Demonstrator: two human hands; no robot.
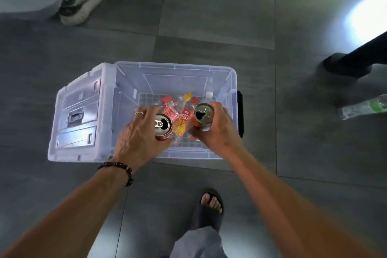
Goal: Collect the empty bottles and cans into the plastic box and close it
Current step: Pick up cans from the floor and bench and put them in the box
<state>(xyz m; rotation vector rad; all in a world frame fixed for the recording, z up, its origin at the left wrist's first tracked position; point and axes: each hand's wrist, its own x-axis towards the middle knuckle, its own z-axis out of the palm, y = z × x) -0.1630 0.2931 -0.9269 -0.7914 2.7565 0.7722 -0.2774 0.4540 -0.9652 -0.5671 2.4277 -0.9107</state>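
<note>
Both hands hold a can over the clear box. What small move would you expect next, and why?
Probably letting go of both. The left hand grips a red metal can and the right hand an orange metal can, both above the open clear plastic box, where crushed plastic bottles already lie. A green-labelled clear bottle lies on the floor, uncollected.

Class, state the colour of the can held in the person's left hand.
Red, with a silver top; the head view shows the can in the left hand.
</note>
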